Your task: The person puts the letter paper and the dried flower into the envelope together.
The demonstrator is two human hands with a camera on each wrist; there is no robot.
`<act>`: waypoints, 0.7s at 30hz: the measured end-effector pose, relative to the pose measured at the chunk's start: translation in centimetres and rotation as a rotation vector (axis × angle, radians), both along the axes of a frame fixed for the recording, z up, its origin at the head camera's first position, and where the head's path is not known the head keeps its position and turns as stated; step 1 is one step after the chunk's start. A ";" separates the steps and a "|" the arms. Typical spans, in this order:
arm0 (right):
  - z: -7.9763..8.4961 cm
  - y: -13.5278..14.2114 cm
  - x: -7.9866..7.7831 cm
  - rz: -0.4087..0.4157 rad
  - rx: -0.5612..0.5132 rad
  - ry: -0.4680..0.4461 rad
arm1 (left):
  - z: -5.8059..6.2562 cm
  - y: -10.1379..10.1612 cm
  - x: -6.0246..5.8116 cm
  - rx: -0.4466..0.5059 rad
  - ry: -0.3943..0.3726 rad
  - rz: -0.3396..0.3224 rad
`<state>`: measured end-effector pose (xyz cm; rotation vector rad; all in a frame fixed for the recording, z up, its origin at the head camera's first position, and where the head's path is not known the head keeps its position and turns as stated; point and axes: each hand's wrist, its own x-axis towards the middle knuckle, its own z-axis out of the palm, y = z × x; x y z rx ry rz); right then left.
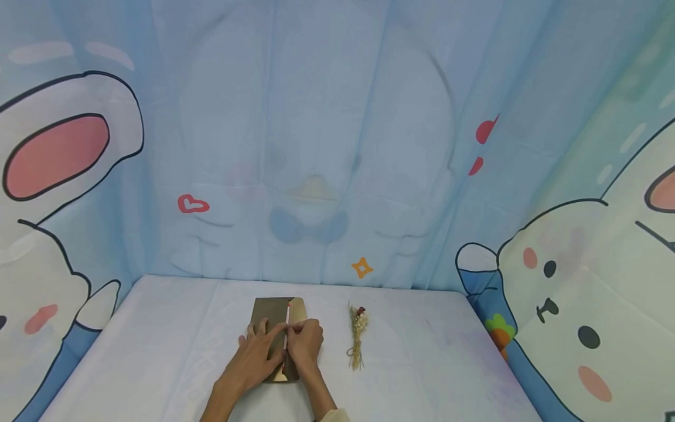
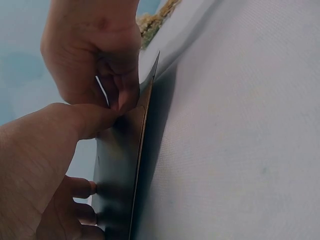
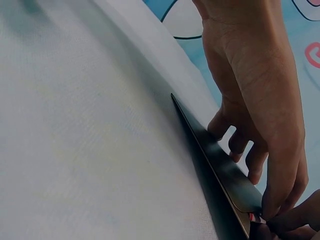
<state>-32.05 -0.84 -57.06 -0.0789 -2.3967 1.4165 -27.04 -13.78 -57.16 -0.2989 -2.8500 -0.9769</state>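
Observation:
A flat, dark brown folder-like piece (image 1: 270,309) lies on the white cloth, with a paler gold band along its right side. Down the border between the two colours runs a narrow white-and-red strip (image 1: 288,312). My left hand (image 1: 256,355) is spread over the dark part, its fingertips pressing the surface, as the right wrist view also shows. From the right, my right hand (image 1: 306,341) pinches at the strip with curled fingers, right beside the left thumb and forefinger. The pinched spot is mostly hidden by fingers. In the left wrist view the folder's edge (image 2: 141,145) stands slightly off the cloth.
To the right of the folder lies a small bunch of dried flowers (image 1: 357,337) tied with twine. White cloth (image 1: 437,357) covers the table. A blue curtain (image 1: 316,117) printed with cartoon rabbits hangs behind the table and at both sides.

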 end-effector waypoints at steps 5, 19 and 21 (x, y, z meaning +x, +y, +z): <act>-0.2 -0.2 0.1 -0.005 0.002 -0.027 | -0.1 -0.1 0.0 0.006 -0.005 -0.011; -0.3 -0.6 0.1 -0.024 -0.014 -0.035 | 0.0 -0.3 -0.1 0.002 -0.018 -0.025; -0.3 -0.6 0.1 -0.013 -0.019 -0.041 | 0.0 -0.3 -0.1 0.004 -0.020 -0.026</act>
